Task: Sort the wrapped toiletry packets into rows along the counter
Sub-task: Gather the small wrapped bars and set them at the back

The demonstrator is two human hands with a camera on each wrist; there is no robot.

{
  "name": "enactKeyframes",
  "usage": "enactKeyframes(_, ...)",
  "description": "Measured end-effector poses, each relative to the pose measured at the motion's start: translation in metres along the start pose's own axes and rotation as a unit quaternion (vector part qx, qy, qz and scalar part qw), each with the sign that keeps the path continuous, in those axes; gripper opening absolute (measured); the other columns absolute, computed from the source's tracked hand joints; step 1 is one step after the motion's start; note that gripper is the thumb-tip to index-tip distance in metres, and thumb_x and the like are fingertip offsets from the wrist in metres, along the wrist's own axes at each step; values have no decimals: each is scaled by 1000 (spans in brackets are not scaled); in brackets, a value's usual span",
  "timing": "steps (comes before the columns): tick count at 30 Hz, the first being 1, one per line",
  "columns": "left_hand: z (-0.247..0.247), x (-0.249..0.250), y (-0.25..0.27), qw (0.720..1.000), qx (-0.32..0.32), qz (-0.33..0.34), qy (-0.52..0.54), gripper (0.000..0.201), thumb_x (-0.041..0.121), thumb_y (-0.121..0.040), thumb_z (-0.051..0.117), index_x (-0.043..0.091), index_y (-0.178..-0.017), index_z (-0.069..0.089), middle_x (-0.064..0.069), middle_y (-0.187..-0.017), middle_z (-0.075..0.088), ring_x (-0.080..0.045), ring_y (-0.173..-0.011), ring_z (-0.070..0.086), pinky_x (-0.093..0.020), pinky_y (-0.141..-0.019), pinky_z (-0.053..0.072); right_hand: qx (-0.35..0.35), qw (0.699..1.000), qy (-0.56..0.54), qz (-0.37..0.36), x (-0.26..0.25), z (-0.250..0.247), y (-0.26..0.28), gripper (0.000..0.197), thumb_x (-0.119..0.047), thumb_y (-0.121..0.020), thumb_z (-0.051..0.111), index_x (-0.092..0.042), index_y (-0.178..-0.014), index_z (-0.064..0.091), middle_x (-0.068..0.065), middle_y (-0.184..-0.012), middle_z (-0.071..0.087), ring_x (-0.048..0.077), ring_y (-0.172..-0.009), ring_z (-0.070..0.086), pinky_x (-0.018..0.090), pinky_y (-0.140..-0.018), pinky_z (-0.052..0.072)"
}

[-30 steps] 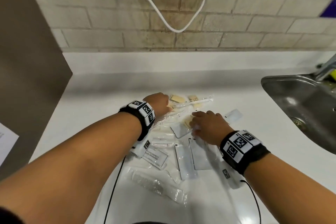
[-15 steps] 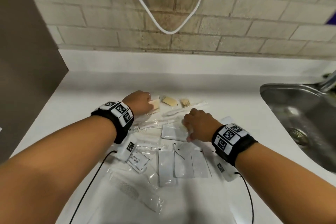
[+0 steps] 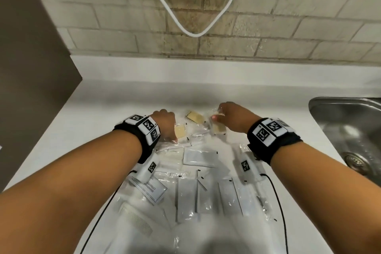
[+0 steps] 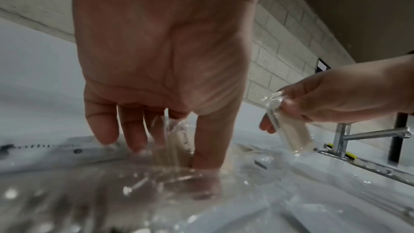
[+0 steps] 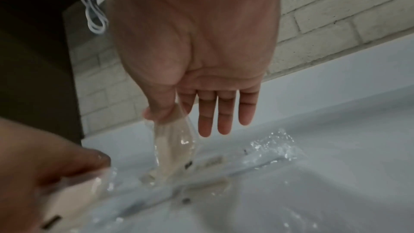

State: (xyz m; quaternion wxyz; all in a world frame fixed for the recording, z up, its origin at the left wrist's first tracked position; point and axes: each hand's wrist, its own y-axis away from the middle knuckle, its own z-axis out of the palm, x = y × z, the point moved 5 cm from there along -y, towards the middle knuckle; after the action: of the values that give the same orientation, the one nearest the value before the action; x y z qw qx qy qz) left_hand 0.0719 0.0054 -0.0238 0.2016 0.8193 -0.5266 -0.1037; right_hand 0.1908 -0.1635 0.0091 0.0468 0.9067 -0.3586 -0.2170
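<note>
Several clear-wrapped toiletry packets lie on the white counter (image 3: pixel 123 97). My left hand (image 3: pixel 168 130) pinches a tan soap-like packet (image 3: pixel 179 133) between thumb and fingers, low over the pile; the left wrist view shows the left hand (image 4: pixel 174 150) holding this packet (image 4: pixel 179 135) on edge. My right hand (image 3: pixel 216 116) pinches a second tan packet (image 3: pixel 218 129) by its clear wrap, lifted just off the counter; the right wrist view shows the right hand (image 5: pixel 170 118) with the packet (image 5: pixel 172 146) hanging from thumb and index finger. A third tan packet (image 3: pixel 194 117) lies between the hands.
White flat sachets (image 3: pixel 186 198) lie side by side near me, one more (image 3: pixel 201 158) behind them. A labelled shampoo sachet (image 3: pixel 151 188) and a wrapped comb (image 3: pixel 137 220) lie at the left. A steel sink (image 3: pixel 350 130) is at the right, a brown panel (image 3: pixel 31 68) at the left.
My right hand left the white sachet, moved back and took up a tan packet. My left hand has drawn its tan packet a little toward me.
</note>
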Motion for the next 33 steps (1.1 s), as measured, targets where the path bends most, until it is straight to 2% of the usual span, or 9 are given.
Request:
enactKeyframes(4, -4, 0, -6, 999, -39, 27, 25, 64, 30, -73, 81, 11, -124, 47, -6, -116, 60, -25, -99, 60, -34, -81, 50, -39, 998, 37, 30, 14, 23, -12, 29, -42, -96, 48, -18, -81, 41, -6, -76, 45, 21, -82, 48, 28, -74, 34)
enactKeyframes(9, -45, 18, -23, 995, 38, 89, 30, 41, 31, -79, 73, 13, -113, 58, -5, -108, 62, -22, -87, 55, -27, -70, 39, -71, 993, -27, 93, 29, 20, -4, 42, -43, -100, 38, -14, -70, 47, 1, -69, 56, 21, -68, 54, 31, -74, 41)
enactKeyframes(13, -53, 44, -40, 991, 56, 120, 12, 37, 32, -75, 74, 14, -105, 62, -6, -110, 61, -23, -88, 57, -27, -69, 42, 8, 989, -38, 144, 31, 5, -17, 32, -30, -100, 38, -3, -102, 55, 9, -85, 54, 28, -87, 54, 33, -76, 42)
enactKeyframes(15, -40, 52, -45, 992, 47, 112, -18, 32, 30, -73, 72, 17, -101, 62, -6, -106, 64, -24, -86, 61, -27, -69, 47, 16, 986, -43, 161, 31, 9, -21, 40, -40, -97, 45, -2, -103, 53, 14, -95, 60, 30, -86, 56, 31, -73, 42)
enactKeyframes(19, -26, 57, -49, 990, 83, 104, -37, 54, 28, -73, 74, 16, -120, 50, -9, -115, 56, -30, -101, 57, -33, -78, 47, 41, 980, -23, 192, 25, 28, -23, 66, -45, -77, 70, -10, -126, 43, 14, -123, 49, 34, -114, 53, 41, -91, 49)
enactKeyframes(22, -22, 51, -47, 995, 53, 82, -5, 70, 35, -72, 75, 18, -132, 41, -7, -122, 57, -29, -108, 55, -34, -85, 48, 26, 974, -35, 222, 15, 37, -28, 73, -33, -72, 77, -10, -129, 37, 13, -124, 52, 32, -115, 55, 39, -91, 51)
enactKeyframes(28, -20, 44, -31, 998, 9, 59, 36, 50, 37, -70, 79, 11, -109, 61, -6, -104, 65, -24, -85, 59, -28, -72, 48, -66, 983, 45, 166, -4, 34, -17, 16, -21, -84, 64, -11, -79, 53, 7, -92, 59, 25, -91, 62, 29, -72, 48)
enactKeyframes(31, -28, 34, -14, 989, 68, 58, 119, 46, 38, -68, 81, 16, -103, 60, -3, -103, 64, -21, -83, 55, -26, -68, 41, -47, 991, 21, 125, -2, 28, -9, 12, -19, -86, 61, -16, -80, 51, 8, -99, 58, 26, -95, 61, 31, -75, 50)
enactKeyframes(33, -33, 23, 0, 965, 100, 53, 237, 45, 35, -70, 80, 19, -105, 58, 1, -102, 66, -17, -84, 59, -25, -66, 45, -25, 980, -147, 135, 7, 22, -2, 16, -18, -84, 67, -15, -91, 54, 6, -95, 60, 25, -86, 62, 31, -67, 52)
